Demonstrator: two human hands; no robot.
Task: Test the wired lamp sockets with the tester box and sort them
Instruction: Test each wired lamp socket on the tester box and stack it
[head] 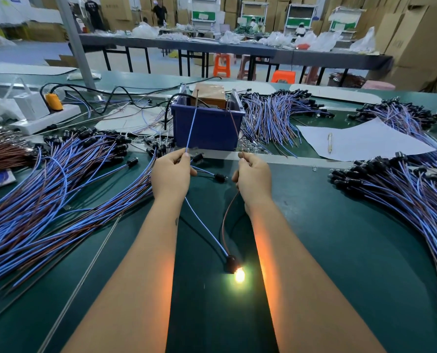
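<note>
A black lamp socket [232, 262] lies on the green table between my forearms, and its bulb [239, 274] glows bright yellow. My left hand [171, 174] pinches the socket's blue wire [192, 126], whose bare tip reaches up to the blue tester box [207, 128]. My right hand [254, 178] pinches the brown wire [234, 123], which also rises to the box. Two loose sockets [220, 177] lie between my hands.
A large pile of wired sockets [54, 179] covers the left of the table; another pile [401, 197] fills the right. More bundles [276, 115] lie behind the box. A white sheet with a pen [329, 146] sits right of centre, a power strip [46, 118] at far left.
</note>
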